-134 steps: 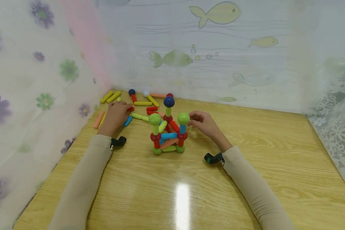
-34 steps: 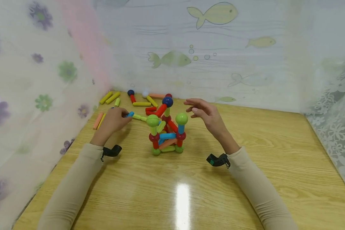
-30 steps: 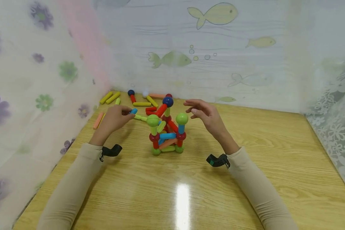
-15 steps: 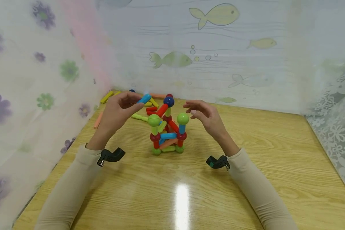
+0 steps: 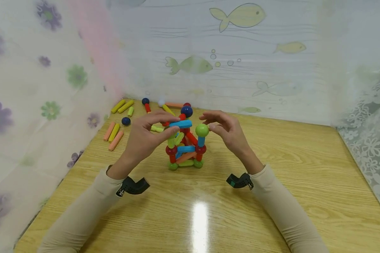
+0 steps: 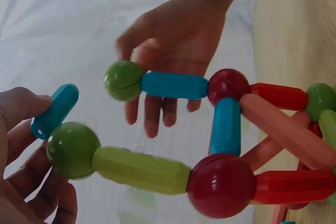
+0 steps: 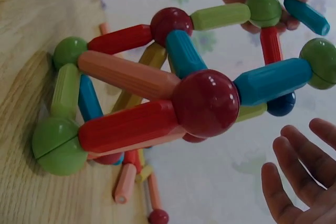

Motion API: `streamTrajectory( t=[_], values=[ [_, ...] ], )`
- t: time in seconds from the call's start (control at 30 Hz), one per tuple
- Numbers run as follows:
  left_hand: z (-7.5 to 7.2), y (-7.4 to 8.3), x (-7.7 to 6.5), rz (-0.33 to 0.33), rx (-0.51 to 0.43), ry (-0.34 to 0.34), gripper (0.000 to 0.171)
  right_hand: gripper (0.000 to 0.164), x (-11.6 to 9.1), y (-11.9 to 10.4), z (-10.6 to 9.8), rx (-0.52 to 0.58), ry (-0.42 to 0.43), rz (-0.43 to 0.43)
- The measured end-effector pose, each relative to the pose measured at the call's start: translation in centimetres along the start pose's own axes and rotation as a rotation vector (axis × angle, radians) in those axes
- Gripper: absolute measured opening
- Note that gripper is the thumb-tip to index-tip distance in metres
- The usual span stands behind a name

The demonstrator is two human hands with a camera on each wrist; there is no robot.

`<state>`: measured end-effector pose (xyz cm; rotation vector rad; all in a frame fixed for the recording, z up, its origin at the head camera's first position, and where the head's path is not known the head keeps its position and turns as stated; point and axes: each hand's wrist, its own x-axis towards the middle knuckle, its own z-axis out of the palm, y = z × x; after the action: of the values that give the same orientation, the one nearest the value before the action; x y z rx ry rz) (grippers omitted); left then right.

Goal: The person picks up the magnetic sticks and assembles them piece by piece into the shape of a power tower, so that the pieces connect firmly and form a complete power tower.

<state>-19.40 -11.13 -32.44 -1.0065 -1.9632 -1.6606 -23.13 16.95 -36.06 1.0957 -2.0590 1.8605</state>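
Observation:
My left hand (image 5: 147, 137) pinches a blue magnetic rod (image 5: 181, 123) between thumb and fingers, above the ball-and-rod structure. In the left wrist view the blue rod (image 6: 55, 111) is close to a green ball (image 6: 73, 150); I cannot tell whether they touch. That ball is mostly hidden in the head view. My right hand (image 5: 228, 131) is beside the other upper green ball (image 5: 202, 130), fingers loosely bent and holding nothing. The structure has dark red balls (image 5: 200, 149) midway up and green balls (image 5: 172, 165) at its base. A dark blue ball (image 5: 187, 111) tops the rear post.
Loose yellow rods (image 5: 125, 105) and orange rods (image 5: 116, 140) lie at the table's left, around a dark blue ball (image 5: 126, 121). More pieces, among them a white ball (image 5: 161, 102), lie behind the structure. A patterned curtain (image 5: 190, 66) hangs along the table's back edge.
My left hand has picked up the blue rod from the loose pieces and moved right over the structure. Earlier, a red rod was added at the rear blue ball. The right hand stays nearby.

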Motion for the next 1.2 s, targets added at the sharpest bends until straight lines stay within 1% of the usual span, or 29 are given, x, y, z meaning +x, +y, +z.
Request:
streamTrajectory(
  t=[0.17,0.23,0.33,0.47,0.7,0.87,1.03,1.2],
  values=[
    [0.9,-0.2,-0.1,0.051,0.086,0.012,0.027,0.053,-0.2,-0.2,0.3,-0.034,-0.057,-0.055],
    [1.1,-0.3,-0.1,0.073,0.116,0.016,0.027,0.055,-0.3,-0.4,0.5,-0.053,-0.071,-0.073],
    [1.4,-0.4,-0.1,0.1,0.164,0.012,0.026,0.047,-0.4,-0.5,0.6,-0.062,-0.073,-0.091],
    [1.6,-0.5,-0.1,0.121,0.208,-0.001,0.024,0.041,-0.5,-0.6,0.5,-0.066,-0.063,-0.1],
    [1.8,-0.7,-0.3,0.162,0.258,-0.032,0.023,0.047,-0.7,-0.6,0.5,-0.065,-0.055,-0.091],
    [1.8,-0.8,-0.2,0.196,0.309,-0.047,0.024,0.042,-0.6,-0.5,0.5,-0.056,-0.052,-0.092],
    [1.7,-0.8,-0.3,0.215,0.338,-0.049,0.024,0.038,-0.7,-0.6,0.5,-0.048,-0.053,-0.088],
    [1.7,-0.8,-0.3,0.229,0.328,-0.061,0.024,0.037,-0.7,-0.5,0.6,-0.041,-0.058,-0.08]
  ],
)
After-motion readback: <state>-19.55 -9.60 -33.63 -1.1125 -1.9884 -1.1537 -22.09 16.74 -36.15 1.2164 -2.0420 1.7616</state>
